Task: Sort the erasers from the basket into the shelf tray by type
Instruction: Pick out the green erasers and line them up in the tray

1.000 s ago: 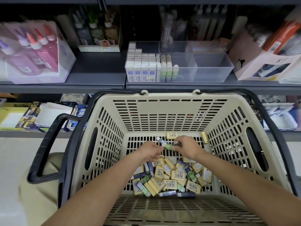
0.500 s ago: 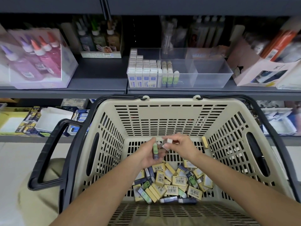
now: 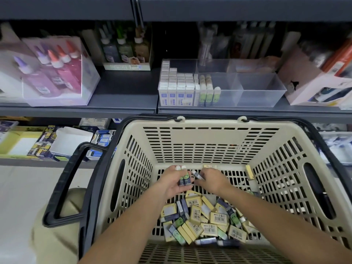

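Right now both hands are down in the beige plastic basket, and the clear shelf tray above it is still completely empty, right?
Not quite. The head view shows both hands, left hand and right hand, in the beige plastic basket, but the clear shelf tray already holds rows of white boxed erasers and green-sleeved erasers at its left.

Even, soft overhead light falls on my beige slatted plastic basket (image 3: 209,141), which looks sharp. The dark grey metal shelf (image 3: 80,109) recess above is dim and motion-blurred. Straight lines bow toward the edges.
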